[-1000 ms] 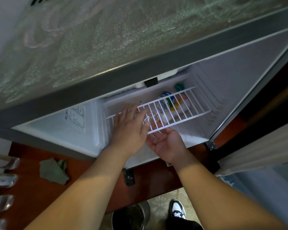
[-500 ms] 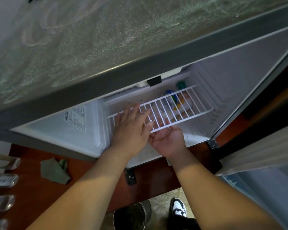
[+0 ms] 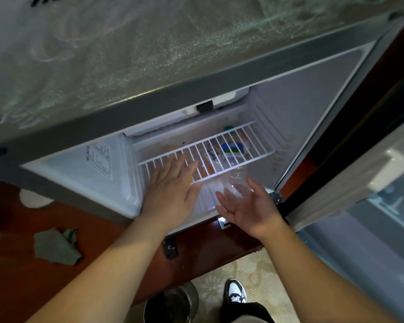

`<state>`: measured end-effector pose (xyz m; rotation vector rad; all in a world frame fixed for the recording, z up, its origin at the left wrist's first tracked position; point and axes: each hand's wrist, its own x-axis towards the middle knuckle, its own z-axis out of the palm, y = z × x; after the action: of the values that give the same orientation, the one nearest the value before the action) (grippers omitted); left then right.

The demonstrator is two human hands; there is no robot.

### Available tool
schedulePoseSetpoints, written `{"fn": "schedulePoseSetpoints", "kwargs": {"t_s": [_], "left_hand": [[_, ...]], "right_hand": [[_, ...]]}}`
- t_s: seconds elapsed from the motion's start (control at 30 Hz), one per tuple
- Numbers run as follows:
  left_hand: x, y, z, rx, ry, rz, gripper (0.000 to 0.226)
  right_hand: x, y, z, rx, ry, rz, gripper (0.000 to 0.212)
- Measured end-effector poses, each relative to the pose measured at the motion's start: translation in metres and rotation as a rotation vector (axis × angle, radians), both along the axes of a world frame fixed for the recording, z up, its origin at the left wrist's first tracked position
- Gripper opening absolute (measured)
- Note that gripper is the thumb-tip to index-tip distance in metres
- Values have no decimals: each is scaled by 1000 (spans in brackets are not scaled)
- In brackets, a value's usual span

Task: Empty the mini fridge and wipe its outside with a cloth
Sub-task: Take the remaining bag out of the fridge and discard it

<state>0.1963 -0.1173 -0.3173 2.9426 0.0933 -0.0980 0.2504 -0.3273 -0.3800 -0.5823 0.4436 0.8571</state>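
open fridge, open hands

the mini fridge (image 3: pixel 173 54) stood open on a wooden top (image 3: pixel 21 287), green cloth (image 3: pixel 56 247) to its left. our left hand (image 3: pixel 170 190) lay flat on the wire shelf (image 3: pixel 219 145); our right hand (image 3: pixel 247 208) spread palm-up by a clear bottle (image 3: pixel 237 183).

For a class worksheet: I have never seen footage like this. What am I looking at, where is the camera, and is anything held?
No machine: these are a person's bare hands, filmed by one head-worn camera looking down. The fridge stands open. The left hand lies flat on the wire shelf. The right hand is open, palm up, by a clear bottle, gripping nothing. More bottles lie under the shelf. A green cloth lies on the wooden top.
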Motion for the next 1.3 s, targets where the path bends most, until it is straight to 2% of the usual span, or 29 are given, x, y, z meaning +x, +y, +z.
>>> {"fn": "schedulePoseSetpoints", "kwargs": {"t_s": [0.13, 0.2, 0.3, 0.53, 0.63, 0.73, 0.9, 1.07, 1.2, 1.3], "left_hand": [[-35, -4, -2, -42, -11, -63, 65], [-62, -5, -3, -122, -17, -98, 65], [-107, -2, -11, -302, -26, -72, 62], [-230, 33, -49, -439, 92, 73, 61], [-286, 53, -62, -458, 136, 161, 60], [-342, 77, -82, -478, 165, 261, 58], [-425, 108, -113, -509, 183, 449, 57], [-477, 120, -123, -528, 176, 553, 57], [-492, 119, -134, -550, 177, 594, 57], [-493, 117, -152, -568, 213, 605, 57]], "right_hand": [[-29, -17, 19, -217, -99, 126, 24], [-53, -23, 22, -489, -264, 186, 26], [-92, -31, 24, -898, -583, 266, 46], [-179, -1, 29, -1134, -860, 600, 38], [-216, 27, 13, -1305, -970, 745, 49], [-254, 63, -6, -1320, -1037, 835, 60], [-299, 116, -27, -1287, -1165, 998, 58], [-328, 137, -42, -1224, -1196, 1116, 68], [-342, 144, -58, -1244, -1232, 1231, 54], [-347, 154, -85, -1315, -1214, 1293, 53]]}}
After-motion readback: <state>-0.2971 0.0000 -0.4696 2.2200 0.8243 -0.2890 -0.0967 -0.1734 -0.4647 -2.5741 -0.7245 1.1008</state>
